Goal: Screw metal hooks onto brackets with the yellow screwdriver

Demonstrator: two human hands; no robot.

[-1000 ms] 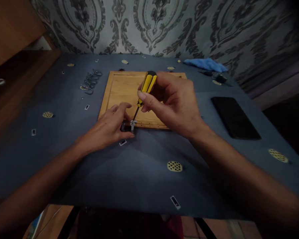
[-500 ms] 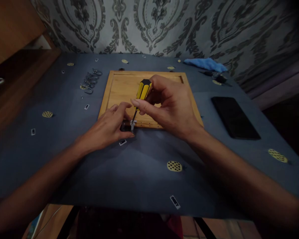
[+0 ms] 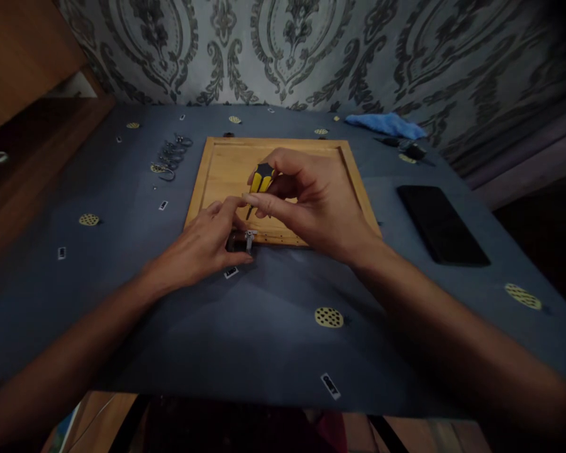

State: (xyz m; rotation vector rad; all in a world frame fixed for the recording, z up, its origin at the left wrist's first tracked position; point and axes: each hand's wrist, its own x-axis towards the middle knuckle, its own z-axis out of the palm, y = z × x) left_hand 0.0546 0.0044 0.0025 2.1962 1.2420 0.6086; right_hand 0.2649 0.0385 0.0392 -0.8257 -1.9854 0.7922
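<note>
A yellow and black screwdriver [image 3: 262,179] is gripped in my right hand [image 3: 323,201], its tip pointing down and a little above a small metal hook piece [image 3: 249,239]. That metal piece sits at the near edge of a framed wooden board [image 3: 226,170]. My left hand [image 3: 207,242] holds the metal piece there, with the thumb at its near side and the fingers bent over the board. Small dark holes run along the board's near edge, right of the metal piece.
Several metal hooks [image 3: 172,154] lie in a row at the back left, with a tiny screw [image 3: 155,187] nearer. A black phone [image 3: 442,224] lies on the right. Behind it are a blue cloth [image 3: 387,124] and a dark tool [image 3: 412,150]. A patterned wall stands behind.
The screwdriver has lifted off the metal piece and tilted, with its handle now lower and further left in my right hand. My left hand has stayed at the metal piece.
</note>
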